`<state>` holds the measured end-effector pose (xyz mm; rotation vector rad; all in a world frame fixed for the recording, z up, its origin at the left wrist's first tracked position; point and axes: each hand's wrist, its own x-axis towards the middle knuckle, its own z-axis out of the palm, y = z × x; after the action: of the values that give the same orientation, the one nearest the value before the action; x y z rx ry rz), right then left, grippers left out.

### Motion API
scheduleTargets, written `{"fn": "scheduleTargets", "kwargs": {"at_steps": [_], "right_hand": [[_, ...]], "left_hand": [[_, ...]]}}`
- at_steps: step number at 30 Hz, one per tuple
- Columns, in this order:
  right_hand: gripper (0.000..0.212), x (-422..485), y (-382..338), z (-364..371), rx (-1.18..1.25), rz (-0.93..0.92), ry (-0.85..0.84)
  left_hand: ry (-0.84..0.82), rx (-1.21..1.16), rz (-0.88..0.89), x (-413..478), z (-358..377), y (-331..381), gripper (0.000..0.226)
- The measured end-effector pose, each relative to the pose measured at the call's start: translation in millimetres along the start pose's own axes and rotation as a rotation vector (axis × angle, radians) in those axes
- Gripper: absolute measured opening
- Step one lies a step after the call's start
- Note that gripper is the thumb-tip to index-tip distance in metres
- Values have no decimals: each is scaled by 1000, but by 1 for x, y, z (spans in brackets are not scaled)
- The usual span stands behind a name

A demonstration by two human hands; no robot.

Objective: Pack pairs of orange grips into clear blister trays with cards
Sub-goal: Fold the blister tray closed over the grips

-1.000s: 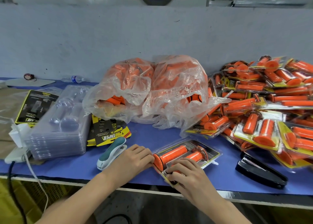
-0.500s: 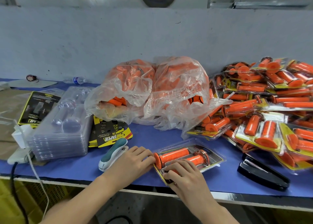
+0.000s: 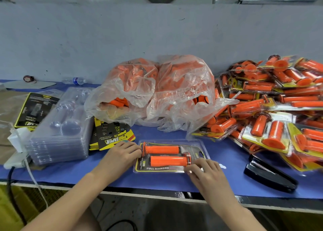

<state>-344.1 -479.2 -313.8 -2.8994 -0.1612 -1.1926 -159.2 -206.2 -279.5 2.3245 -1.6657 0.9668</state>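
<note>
A clear blister pack (image 3: pixel 197 148) lies flat on the blue table in front of me, over a black and yellow card. Two orange grips are inside it, one (image 3: pixel 161 149) behind the other (image 3: pixel 167 161). My left hand (image 3: pixel 120 156) holds the pack's left edge with curled fingers. My right hand (image 3: pixel 208 175) pinches its near right corner. A stack of empty clear trays (image 3: pixel 59 136) stands at the left, with loose cards (image 3: pixel 113 136) beside it. Two plastic bags of loose orange grips (image 3: pixel 132 91) (image 3: pixel 181 91) sit behind the pack.
A big pile of filled packs (image 3: pixel 272 108) covers the right side. A black stapler (image 3: pixel 269 176) lies near the front edge, right of my hand. More cards (image 3: pixel 35 110) and a water bottle (image 3: pixel 76 81) are at the far left. The table edge (image 3: pixel 157 192) runs close below my hands.
The pack has turned from a slant to lie square across the table. My right hand slid from its near left end to its near right corner. My left hand stayed at its left edge.
</note>
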Motion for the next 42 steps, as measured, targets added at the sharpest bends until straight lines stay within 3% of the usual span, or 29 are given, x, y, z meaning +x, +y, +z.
{"fn": "scheduleTargets", "kwargs": {"at_steps": [2, 6, 10, 17, 20, 25, 29, 32, 36, 40, 42], "right_hand": [[20, 2, -1, -2, -28, -1, -39], [29, 4, -3, -6, -10, 28, -55], [33, 3, -3, -7, 14, 37, -64], [16, 13, -24, -16, -3, -10, -62], [17, 17, -36, -21, 97, -15, -136], [5, 16, -24, -30, 399, 32, -211], [12, 17, -7, -30, 517, 84, -263], [7, 21, 5, -31, 342, -17, -308], [32, 15, -11, -36, 107, -143, -414], [44, 8, -34, -26, 63, -218, -274], [38, 9, -31, -27, 63, -194, -231]], "left_hand": [[-1, 20, -2, 1, 1, -1, 15], [-60, -14, -22, -6, -3, 6, 33], [-73, -60, 6, -17, -10, 20, 30], [38, -111, 138, -14, -23, 56, 9], [72, -124, 216, -14, -21, 71, 11], [155, -169, 56, -19, -19, 55, 16], [74, -188, 32, -17, -20, 46, 24], [78, -143, 77, -13, -20, 49, 15], [133, -62, 119, -10, -20, 67, 8], [73, -58, 169, -4, -18, 95, 16], [53, -92, 179, 2, -16, 101, 18]]}}
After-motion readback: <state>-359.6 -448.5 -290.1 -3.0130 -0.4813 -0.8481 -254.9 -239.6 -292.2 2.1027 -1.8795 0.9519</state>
